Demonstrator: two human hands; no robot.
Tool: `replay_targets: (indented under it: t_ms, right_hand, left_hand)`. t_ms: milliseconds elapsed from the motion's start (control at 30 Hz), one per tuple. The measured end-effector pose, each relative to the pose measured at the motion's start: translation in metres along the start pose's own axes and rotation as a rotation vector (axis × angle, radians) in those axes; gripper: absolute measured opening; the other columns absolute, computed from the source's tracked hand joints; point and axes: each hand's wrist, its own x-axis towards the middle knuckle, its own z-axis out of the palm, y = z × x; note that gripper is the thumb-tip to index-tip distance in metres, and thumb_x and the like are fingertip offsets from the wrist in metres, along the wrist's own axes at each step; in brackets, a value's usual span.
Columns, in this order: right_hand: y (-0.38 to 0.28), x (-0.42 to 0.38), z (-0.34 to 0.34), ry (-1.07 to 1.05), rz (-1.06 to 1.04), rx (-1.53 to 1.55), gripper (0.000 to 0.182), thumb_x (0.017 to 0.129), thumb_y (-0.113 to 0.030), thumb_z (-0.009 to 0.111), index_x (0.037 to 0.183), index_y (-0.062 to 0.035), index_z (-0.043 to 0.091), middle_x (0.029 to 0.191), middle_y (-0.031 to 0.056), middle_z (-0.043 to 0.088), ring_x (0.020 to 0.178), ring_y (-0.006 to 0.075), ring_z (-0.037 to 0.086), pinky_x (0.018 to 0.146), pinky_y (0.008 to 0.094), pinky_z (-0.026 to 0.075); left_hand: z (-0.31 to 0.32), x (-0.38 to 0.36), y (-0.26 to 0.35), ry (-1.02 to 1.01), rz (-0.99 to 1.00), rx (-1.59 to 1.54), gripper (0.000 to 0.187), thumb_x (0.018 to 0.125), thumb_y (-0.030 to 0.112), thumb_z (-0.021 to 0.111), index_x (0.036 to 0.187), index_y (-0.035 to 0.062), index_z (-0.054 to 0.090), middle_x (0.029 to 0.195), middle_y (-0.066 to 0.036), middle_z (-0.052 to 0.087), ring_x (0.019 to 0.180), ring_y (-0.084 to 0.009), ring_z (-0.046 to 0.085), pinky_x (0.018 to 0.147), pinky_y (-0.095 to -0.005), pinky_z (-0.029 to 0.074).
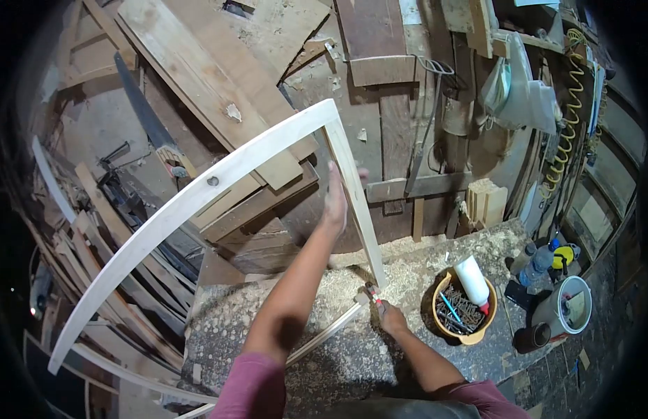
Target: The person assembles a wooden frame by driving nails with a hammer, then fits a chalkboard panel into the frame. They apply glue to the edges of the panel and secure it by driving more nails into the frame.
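Note:
A pale wooden frame stands in front of me, with a long curved rail and a straight upright. My left hand is around the upright from behind, its fingertips blurred on the right side. Near the foot of the upright, my right hand is closed on a small hammer with red on it; its head is hard to make out. A thin pale rail runs from beside the hammer to the lower left, partly hidden by my left arm.
The worn bench carries sawdust. On it stands a yellow bowl of nails with a white bottle. A bucket stands at right. A handsaw and leaning boards crowd the left and back.

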Motion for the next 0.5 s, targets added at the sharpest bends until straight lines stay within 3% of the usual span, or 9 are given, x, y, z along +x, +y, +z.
replay_targets:
  t_ms: [67,100,267,333,400,467,500]
  right_hand:
    - [0.003,0.001,0.001,0.012,-0.002,0.012,0.04,0.096,-0.042,0.034,0.118,-0.0138,0.053,0.1,0.0261,0.062,0.096,0.0454,0.057,0.083,0.0512,0.046]
    - [0.008,0.003,0.002,0.006,-0.009,0.015,0.04,0.096,-0.043,0.035,0.117,-0.0148,0.054,0.1,0.0259,0.062,0.096,0.0451,0.057,0.083,0.051,0.046]
    - [0.02,0.009,0.009,-0.002,-0.031,0.012,0.04,0.095,-0.043,0.035,0.119,-0.0154,0.052,0.098,0.0265,0.062,0.094,0.0455,0.058,0.081,0.0513,0.046]
    - [0.002,0.003,-0.012,-0.089,-0.028,0.018,0.041,0.097,-0.038,0.032,0.116,-0.0069,0.05,0.1,0.0265,0.062,0.095,0.0451,0.058,0.083,0.0511,0.045]
    - [0.01,0.011,-0.006,-0.071,-0.026,0.017,0.047,0.096,-0.044,0.035,0.109,-0.0013,0.049,0.097,0.0293,0.062,0.092,0.0467,0.059,0.081,0.0521,0.045]
    - [0.009,0.014,-0.01,-0.062,0.049,0.038,0.053,0.093,-0.048,0.04,0.104,0.0028,0.048,0.094,0.0329,0.061,0.09,0.0484,0.058,0.08,0.0521,0.045]
    - [0.006,0.011,-0.015,-0.057,0.004,0.039,0.051,0.09,-0.046,0.047,0.104,0.004,0.047,0.092,0.0334,0.06,0.087,0.0488,0.059,0.078,0.0514,0.046]
  left_hand:
    - [0.007,0.006,0.002,-0.252,-0.049,-0.078,0.086,0.085,0.076,0.024,0.111,0.0,0.054,0.089,-0.014,0.062,0.085,-0.0258,0.062,0.083,-0.0352,0.05]
    - [0.017,0.002,0.005,-0.146,-0.024,-0.103,0.081,0.081,0.08,0.025,0.089,0.0056,0.054,0.065,-0.005,0.053,0.06,-0.0192,0.056,0.063,-0.0315,0.05]
    - [0.013,0.001,-0.025,-0.273,-0.173,-0.163,0.082,0.075,0.086,0.023,0.077,0.0088,0.048,0.061,-0.004,0.049,0.055,-0.0164,0.049,0.056,-0.0296,0.044]
    - [0.01,-0.005,-0.043,-0.426,-0.186,-0.235,0.084,0.073,0.088,0.021,0.074,0.0087,0.047,0.056,-0.002,0.044,0.049,-0.0153,0.045,0.053,-0.0285,0.041]
    - [0.015,-0.014,-0.044,-0.398,-0.203,-0.236,0.085,0.071,0.09,0.019,0.07,0.0084,0.046,0.052,-0.001,0.04,0.046,-0.0134,0.04,0.05,-0.0266,0.038]
    - [0.012,-0.011,-0.046,-0.551,-0.163,-0.198,0.086,0.072,0.089,0.018,0.067,0.0081,0.045,0.051,0.001,0.037,0.045,-0.0124,0.038,0.048,-0.0249,0.036]
    - [0.012,-0.011,-0.047,-0.535,-0.164,-0.208,0.086,0.072,0.089,0.017,0.066,0.0081,0.044,0.051,0.001,0.036,0.044,-0.0119,0.037,0.047,-0.0242,0.035]
